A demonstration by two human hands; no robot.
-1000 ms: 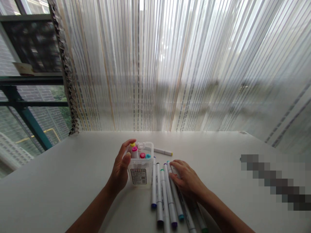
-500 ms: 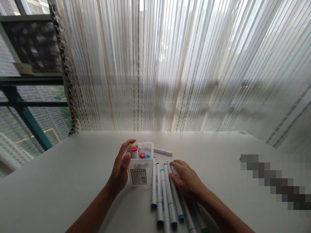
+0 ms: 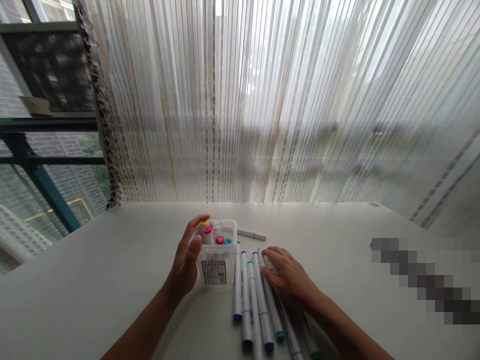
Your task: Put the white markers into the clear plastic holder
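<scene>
My left hand [image 3: 187, 262] wraps the left side of a clear plastic box [image 3: 230, 265], its thumb at the near rim and its fingers at the far side. In the box several markers stand upright, showing a yellow cap [image 3: 204, 223], a magenta cap [image 3: 208, 230], a red cap [image 3: 220, 240] and a light blue cap [image 3: 228, 241]. To the right of the box several white markers [image 3: 256, 305] lie side by side on the table. My right hand [image 3: 287, 275] is over the rightmost ones, thumb and fingers closed around a marker that is mostly hidden; a bit of red shows there.
Behind the box a marker with a yellow end [image 3: 252, 234] lies on the white table [image 3: 93, 285]. A striped sheer curtain [image 3: 240, 125] hangs along the table's far edge. A window with a dark green frame [image 3: 48, 190] is at the left. A pixelated patch covers the right side.
</scene>
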